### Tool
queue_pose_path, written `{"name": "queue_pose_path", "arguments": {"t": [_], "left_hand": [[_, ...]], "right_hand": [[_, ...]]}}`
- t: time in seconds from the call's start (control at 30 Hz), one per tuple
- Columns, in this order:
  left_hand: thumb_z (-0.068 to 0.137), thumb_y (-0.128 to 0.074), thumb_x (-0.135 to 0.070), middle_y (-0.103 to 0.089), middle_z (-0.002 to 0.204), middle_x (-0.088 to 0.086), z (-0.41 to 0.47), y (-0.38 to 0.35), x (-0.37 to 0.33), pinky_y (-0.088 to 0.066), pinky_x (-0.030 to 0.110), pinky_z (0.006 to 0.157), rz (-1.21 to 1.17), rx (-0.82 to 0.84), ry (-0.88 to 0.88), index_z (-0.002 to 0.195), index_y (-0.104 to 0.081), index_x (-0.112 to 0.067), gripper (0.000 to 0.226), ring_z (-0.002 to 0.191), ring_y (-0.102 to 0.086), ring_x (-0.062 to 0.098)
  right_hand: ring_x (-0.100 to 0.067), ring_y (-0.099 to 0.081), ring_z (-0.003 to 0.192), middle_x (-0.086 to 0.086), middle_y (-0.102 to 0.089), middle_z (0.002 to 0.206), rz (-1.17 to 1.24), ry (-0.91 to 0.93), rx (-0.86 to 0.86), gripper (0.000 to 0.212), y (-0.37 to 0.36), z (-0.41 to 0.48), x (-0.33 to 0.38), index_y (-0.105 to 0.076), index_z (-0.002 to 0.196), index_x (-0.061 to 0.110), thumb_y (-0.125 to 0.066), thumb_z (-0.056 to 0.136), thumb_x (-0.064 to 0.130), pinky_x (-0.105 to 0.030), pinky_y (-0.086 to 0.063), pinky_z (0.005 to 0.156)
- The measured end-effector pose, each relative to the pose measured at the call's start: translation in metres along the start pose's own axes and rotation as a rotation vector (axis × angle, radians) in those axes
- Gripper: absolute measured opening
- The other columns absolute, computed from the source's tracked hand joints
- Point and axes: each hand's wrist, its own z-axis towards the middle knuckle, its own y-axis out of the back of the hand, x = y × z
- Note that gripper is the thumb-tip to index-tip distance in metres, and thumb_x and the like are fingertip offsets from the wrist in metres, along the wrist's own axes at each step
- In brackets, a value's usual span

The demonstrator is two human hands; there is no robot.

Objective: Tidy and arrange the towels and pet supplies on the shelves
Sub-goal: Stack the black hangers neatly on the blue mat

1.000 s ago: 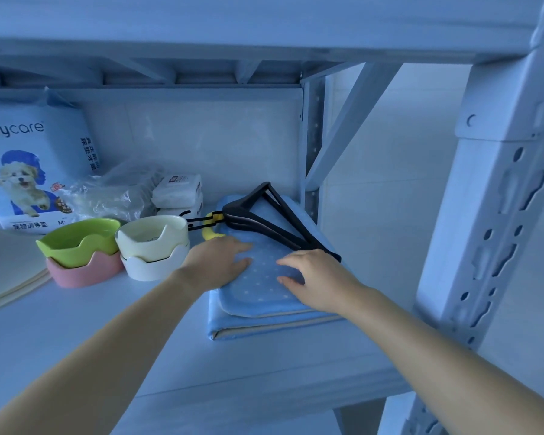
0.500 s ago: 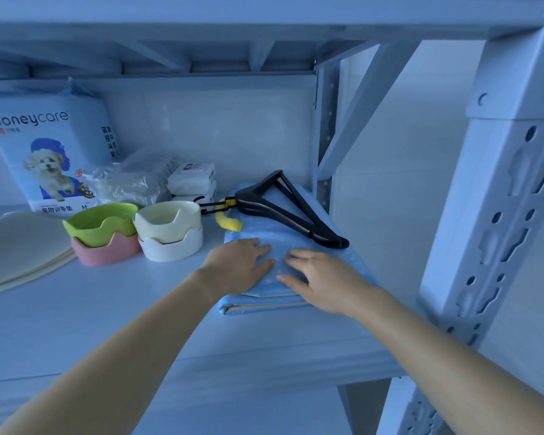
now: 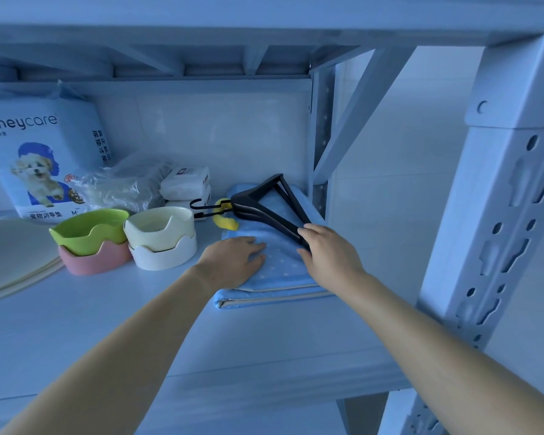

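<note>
- Left hand (image 3: 233,262) lies flat, fingers spread, pressing on the folded blue towel (image 3: 283,271) at the right end of the shelf (image 3: 107,324).
- Right hand (image 3: 330,255) curls round the near end of the black hangers (image 3: 258,208) lying across that towel.
- Stacked bowls (image 3: 159,222) sit just left; a pet pad bag (image 3: 41,158) stands at the back.
- Wrapped white packs (image 3: 186,183) and a clear plastic bag (image 3: 123,186) sit behind the bowls.

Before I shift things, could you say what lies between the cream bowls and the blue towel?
In the head view, the black hangers' hooks and a small yellow object.
</note>
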Motion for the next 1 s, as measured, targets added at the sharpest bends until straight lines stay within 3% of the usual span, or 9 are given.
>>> {"name": "queue_pose_path", "arguments": {"t": [0.1, 0.23, 0.33, 0.43, 0.57, 0.73, 1.0], "left_hand": [[0.095, -0.031, -0.049, -0.037, 0.145, -0.013, 0.004, 0.003, 0.004, -0.038, 0.034, 0.1, -0.019, -0.005, -0.009, 0.136, -0.039, -0.04, 0.043, 0.131, -0.037, 0.015], [0.093, -0.042, -0.04, -0.051, 0.13, -0.013, 0.015, 0.012, 0.007, -0.045, 0.032, 0.088, -0.031, -0.11, -0.002, 0.123, -0.053, -0.038, 0.032, 0.118, -0.048, 0.013], [0.091, -0.048, -0.032, -0.048, 0.132, -0.01, 0.027, 0.013, 0.002, -0.049, 0.032, 0.082, -0.072, -0.216, -0.033, 0.126, -0.05, -0.033, 0.035, 0.115, -0.05, 0.015], [0.089, -0.053, -0.025, -0.042, 0.137, -0.009, 0.039, 0.009, -0.006, -0.045, 0.026, 0.074, -0.106, -0.281, -0.093, 0.134, -0.044, -0.03, 0.046, 0.115, -0.05, 0.016], [0.09, -0.054, -0.019, -0.034, 0.143, -0.005, 0.054, 0.004, -0.011, -0.046, 0.028, 0.082, -0.142, -0.268, -0.116, 0.14, -0.035, -0.033, 0.056, 0.118, -0.048, 0.019], [0.088, -0.059, -0.015, -0.042, 0.138, 0.001, 0.066, -0.001, -0.009, -0.038, 0.025, 0.094, -0.254, -0.301, -0.133, 0.134, -0.047, -0.03, 0.049, 0.122, -0.046, 0.019], [0.084, -0.063, -0.013, -0.049, 0.119, 0.002, 0.074, -0.006, -0.01, -0.047, 0.031, 0.084, -0.332, -0.401, -0.142, 0.116, -0.061, -0.024, 0.034, 0.102, -0.055, 0.021]], "right_hand": [[-0.023, -0.049, 0.114, -0.004, -0.053, 0.125, 0.052, -0.045, 0.026, 0.031, -0.002, 0.003, -0.002, -0.049, 0.125, 0.007, -0.046, 0.096, 0.019, -0.036, -0.048, 0.086], [-0.025, -0.048, 0.115, -0.008, -0.053, 0.127, 0.103, -0.038, 0.071, 0.036, -0.004, 0.008, -0.006, -0.045, 0.13, 0.005, -0.045, 0.094, 0.006, -0.036, -0.044, 0.092], [-0.022, -0.05, 0.115, -0.006, -0.049, 0.131, 0.156, -0.051, 0.067, 0.052, -0.005, 0.012, -0.007, -0.037, 0.139, 0.008, -0.047, 0.089, -0.004, -0.028, -0.042, 0.093], [-0.02, -0.05, 0.118, -0.005, -0.044, 0.137, 0.182, -0.06, 0.078, 0.059, -0.008, 0.013, -0.008, -0.033, 0.141, 0.01, -0.049, 0.087, -0.006, -0.028, -0.041, 0.096], [-0.022, -0.045, 0.121, -0.005, -0.046, 0.136, 0.172, -0.037, 0.011, 0.049, -0.011, 0.012, -0.012, -0.036, 0.14, 0.01, -0.046, 0.092, 0.003, -0.027, -0.04, 0.095], [-0.023, -0.051, 0.11, -0.004, -0.05, 0.13, 0.164, -0.048, -0.004, 0.052, -0.012, 0.013, -0.013, -0.038, 0.139, 0.014, -0.047, 0.089, -0.001, -0.028, -0.044, 0.087], [-0.023, -0.055, 0.099, -0.005, -0.053, 0.121, 0.096, -0.037, 0.004, 0.051, -0.014, 0.014, -0.008, -0.042, 0.131, 0.011, -0.05, 0.084, -0.008, -0.034, -0.048, 0.082]]}}
